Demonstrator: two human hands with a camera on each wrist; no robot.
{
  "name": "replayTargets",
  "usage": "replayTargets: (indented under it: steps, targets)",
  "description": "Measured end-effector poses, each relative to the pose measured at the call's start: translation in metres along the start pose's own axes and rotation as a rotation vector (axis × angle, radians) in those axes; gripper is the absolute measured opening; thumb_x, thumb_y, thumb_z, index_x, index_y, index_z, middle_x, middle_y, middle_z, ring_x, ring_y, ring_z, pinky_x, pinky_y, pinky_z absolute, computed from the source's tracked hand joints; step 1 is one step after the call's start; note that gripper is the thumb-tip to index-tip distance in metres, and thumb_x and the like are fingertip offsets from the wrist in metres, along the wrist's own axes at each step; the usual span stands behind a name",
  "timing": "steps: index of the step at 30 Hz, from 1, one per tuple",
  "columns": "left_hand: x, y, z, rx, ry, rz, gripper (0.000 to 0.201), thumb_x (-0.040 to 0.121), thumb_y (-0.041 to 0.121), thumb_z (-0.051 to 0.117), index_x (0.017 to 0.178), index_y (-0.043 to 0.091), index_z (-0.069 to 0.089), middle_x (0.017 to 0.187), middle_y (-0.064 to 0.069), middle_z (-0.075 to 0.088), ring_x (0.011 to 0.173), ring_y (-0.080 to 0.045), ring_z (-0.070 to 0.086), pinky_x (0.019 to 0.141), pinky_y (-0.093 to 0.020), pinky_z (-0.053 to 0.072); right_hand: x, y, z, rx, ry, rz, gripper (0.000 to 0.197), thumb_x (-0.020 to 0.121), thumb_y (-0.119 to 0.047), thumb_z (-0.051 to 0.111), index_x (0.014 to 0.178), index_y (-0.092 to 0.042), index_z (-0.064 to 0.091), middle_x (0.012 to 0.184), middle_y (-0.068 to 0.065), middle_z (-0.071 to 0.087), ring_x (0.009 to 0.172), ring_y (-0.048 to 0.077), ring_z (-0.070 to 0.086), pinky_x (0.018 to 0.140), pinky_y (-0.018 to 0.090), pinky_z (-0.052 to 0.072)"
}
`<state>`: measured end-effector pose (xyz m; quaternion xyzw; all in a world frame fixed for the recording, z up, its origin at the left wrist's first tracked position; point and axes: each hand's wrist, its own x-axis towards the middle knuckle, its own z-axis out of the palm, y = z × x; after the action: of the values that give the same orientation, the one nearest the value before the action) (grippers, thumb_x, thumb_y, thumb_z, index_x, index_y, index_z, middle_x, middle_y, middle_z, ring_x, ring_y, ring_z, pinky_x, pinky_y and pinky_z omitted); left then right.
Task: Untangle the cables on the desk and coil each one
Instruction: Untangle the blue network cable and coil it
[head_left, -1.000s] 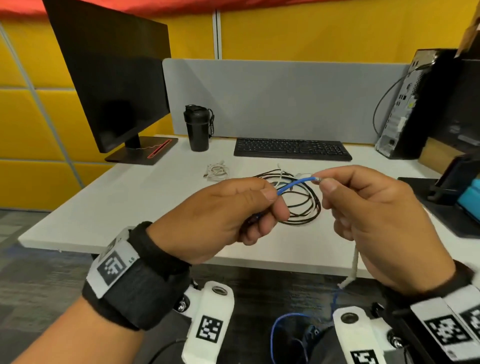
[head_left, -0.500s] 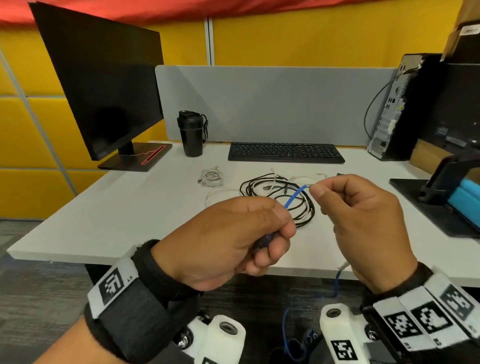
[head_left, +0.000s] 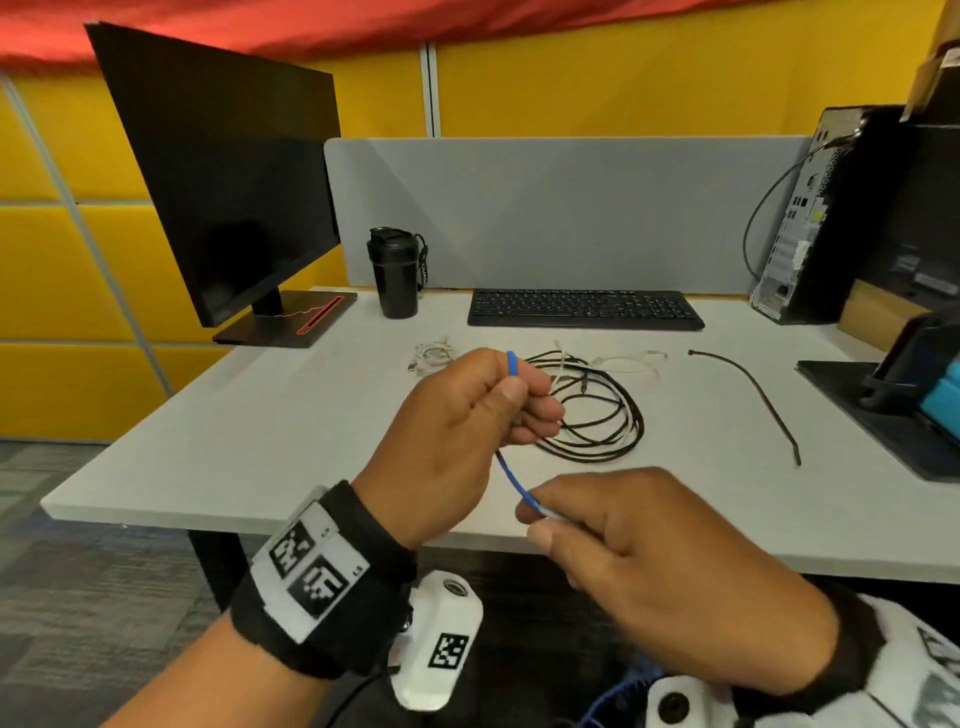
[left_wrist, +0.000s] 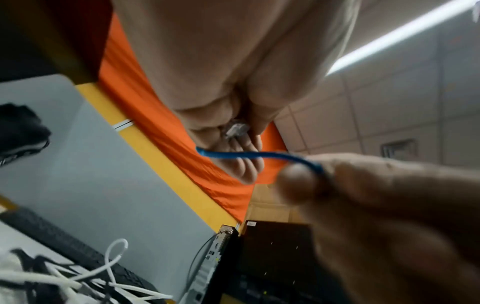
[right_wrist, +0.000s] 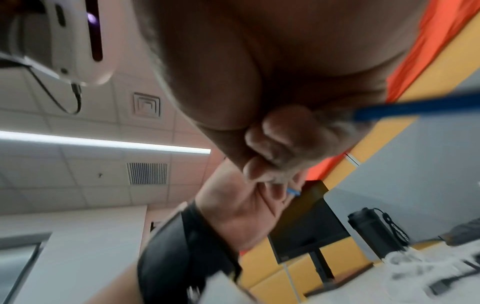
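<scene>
Both hands pinch the blue cable (head_left: 511, 475); left hand (head_left: 457, 431) above; right hand (head_left: 660, 566) below.

- The left hand (head_left: 467, 421) rose and turned upright, so a short loop of the blue cable (head_left: 511, 475) stood above its fist.
- The right hand (head_left: 660, 566) dropped from beside the left hand to below it, near the table (head_left: 260, 441) edge, pinching the cable lower down.
- The stretch of cable between the hands, once slanting up to the right, ran down from the left fist to the right fingers (head_left: 540, 538).
</scene>
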<state>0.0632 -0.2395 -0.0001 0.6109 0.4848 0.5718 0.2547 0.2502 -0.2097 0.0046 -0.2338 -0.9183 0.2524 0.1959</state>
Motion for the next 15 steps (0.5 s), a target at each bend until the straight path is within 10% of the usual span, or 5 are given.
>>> replayTargets:
  steps: [5,12,15]
  targets:
    - [-0.005,-0.011,0.006,0.361,-0.098,0.057,0.023,0.104,0.020,0.042,0.104,0.016,0.064,0.077,0.013,0.065,0.074,-0.005,0.063,0.071,-0.020,0.050,-0.011,-0.016,-0.033,0.152,0.191,-0.028,0.018,0.083,-0.036,0.068,0.070,-0.023,0.071,0.056,-0.006,0.060,0.050,-0.002,0.052,0.052,0.007,0.038]
    - [-0.012,-0.007,0.026,-0.177,-0.187,-0.321,0.039,0.092,0.029,0.037,0.089,0.009,0.070,0.059,-0.001,0.048,0.051,-0.012,0.039,0.052,-0.024,0.036,-0.007,0.006,-0.066,0.114,0.549,-0.117,0.008,0.079,-0.036,0.079,0.079,-0.030,0.074,0.066,-0.002,0.067,0.055,0.016,0.057,0.049,0.024,0.047]
    - [-0.019,0.000,0.035,-0.358,-0.328,-0.289,0.043,0.099,0.029,0.034,0.093,0.007,0.070,0.062,-0.003,0.047,0.049,-0.012,0.035,0.051,-0.023,0.034,0.000,0.024,-0.068,0.311,0.628,-0.114,0.006,0.081,-0.029,0.077,0.084,-0.025,0.073,0.065,-0.007,0.066,0.053,0.008,0.054,0.049,0.015,0.043]
